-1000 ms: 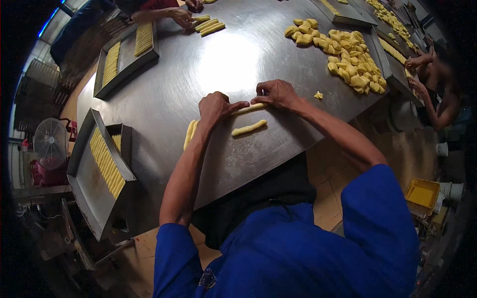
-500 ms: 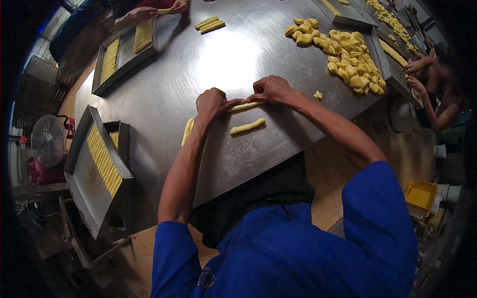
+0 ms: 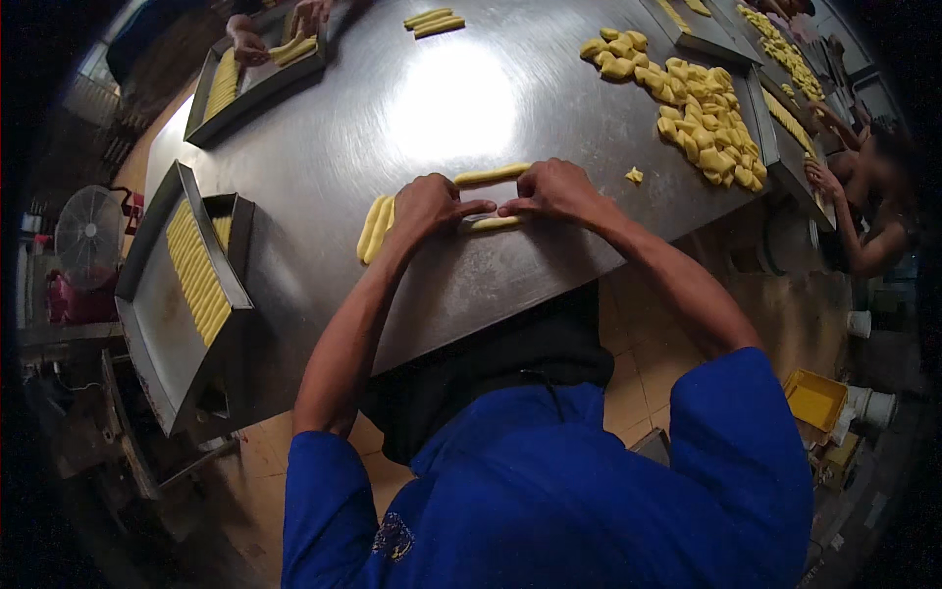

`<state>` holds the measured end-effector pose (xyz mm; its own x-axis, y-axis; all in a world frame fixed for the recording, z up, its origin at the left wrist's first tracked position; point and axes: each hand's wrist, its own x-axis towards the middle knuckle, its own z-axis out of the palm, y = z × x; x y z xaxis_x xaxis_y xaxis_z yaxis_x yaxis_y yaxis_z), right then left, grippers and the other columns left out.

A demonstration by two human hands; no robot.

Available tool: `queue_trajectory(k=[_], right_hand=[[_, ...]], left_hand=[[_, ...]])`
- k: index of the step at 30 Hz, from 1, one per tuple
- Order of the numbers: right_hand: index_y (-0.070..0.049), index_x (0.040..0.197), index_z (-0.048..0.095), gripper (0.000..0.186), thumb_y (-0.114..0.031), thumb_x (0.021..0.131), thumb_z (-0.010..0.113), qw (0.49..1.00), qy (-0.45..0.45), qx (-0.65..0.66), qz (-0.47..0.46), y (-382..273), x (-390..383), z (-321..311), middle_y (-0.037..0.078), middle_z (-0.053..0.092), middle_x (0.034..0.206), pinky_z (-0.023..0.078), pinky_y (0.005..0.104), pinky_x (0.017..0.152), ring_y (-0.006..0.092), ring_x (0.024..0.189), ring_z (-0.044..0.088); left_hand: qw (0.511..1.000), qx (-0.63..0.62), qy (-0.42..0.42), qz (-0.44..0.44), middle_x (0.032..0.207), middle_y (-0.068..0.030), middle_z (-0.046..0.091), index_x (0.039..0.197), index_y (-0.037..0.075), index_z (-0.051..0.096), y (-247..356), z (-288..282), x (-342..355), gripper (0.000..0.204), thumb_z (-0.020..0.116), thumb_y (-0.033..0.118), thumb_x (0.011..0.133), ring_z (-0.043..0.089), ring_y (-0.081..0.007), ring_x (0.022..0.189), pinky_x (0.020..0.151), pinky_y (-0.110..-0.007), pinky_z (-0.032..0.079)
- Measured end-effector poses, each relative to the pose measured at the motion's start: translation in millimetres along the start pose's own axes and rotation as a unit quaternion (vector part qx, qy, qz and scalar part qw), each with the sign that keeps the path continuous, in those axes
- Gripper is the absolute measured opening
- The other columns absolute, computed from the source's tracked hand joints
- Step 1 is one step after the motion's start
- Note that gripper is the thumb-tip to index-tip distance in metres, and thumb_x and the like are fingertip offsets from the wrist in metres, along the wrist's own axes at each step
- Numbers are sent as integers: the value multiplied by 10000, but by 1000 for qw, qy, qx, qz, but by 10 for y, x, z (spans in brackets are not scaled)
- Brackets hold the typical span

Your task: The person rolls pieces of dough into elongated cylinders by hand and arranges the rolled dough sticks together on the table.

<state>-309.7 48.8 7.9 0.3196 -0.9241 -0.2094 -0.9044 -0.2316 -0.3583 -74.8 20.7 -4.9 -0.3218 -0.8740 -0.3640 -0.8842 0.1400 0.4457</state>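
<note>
My left hand (image 3: 440, 204) and my right hand (image 3: 538, 194) are above the steel table (image 3: 334, 285), thumbs stretched toward each other and apart from the curled fingers, whose tips are partly hidden. Their fingers are at either end of an upper yellow dough strip (image 3: 489, 175); whether they touch it is unclear. Below the thumbs lies another strip (image 3: 491, 223), partly hidden by my hands. More strips (image 3: 375, 228) lie beside my left forearm.
Trays of strips (image 3: 196, 275) stand left; another person's hands (image 3: 247, 44) work at the upper-left tray. Dough pieces (image 3: 711, 137) are heaped at upper right, beside another tray (image 3: 785, 128) and another person (image 3: 854, 226). A fan (image 3: 86, 236) stands left.
My thumbs have moved apart from the strip they were on, which now shows above them. The camera view has shifted. The other person's hands at upper left have moved to the tray.
</note>
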Motion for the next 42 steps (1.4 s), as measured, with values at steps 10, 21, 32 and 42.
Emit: queue_trajectory(k=[10,21,32,42], right_hand=[[-85,775,712,537,-619,779,763,996,78,27,34,131,-149,246,72,693,701,522,417,640,270,655,676],[-76,818,706,508,-582,816,748,981,185,55,6,67,-266,326,81,679,681,518,424,596,266,609,654],[-8,1008,635,142,-130,938,656,948,251,145,-134,251,10,240,153,605,854,505,430,740,293,795,603],[-62,1061,735,195,-192,931,669,973,78,216,28,92,-302,135,131,686,918,531,390,789,253,845,661]], left_hand=[[997,57,26,48,683,-138,708,727,51,756,55,89,-92,741,707,789,689,711,-306,688,681,-438,547],[972,-10,214,95,691,-137,674,755,21,724,-93,405,-278,567,737,584,817,683,-319,702,659,-430,513],[944,-128,197,233,1049,-131,705,1232,100,695,-60,198,28,321,715,110,912,644,-230,953,846,-368,548],[956,-222,35,186,1081,-151,726,1205,51,716,-164,89,-289,294,645,114,926,659,-256,950,889,-372,526]])
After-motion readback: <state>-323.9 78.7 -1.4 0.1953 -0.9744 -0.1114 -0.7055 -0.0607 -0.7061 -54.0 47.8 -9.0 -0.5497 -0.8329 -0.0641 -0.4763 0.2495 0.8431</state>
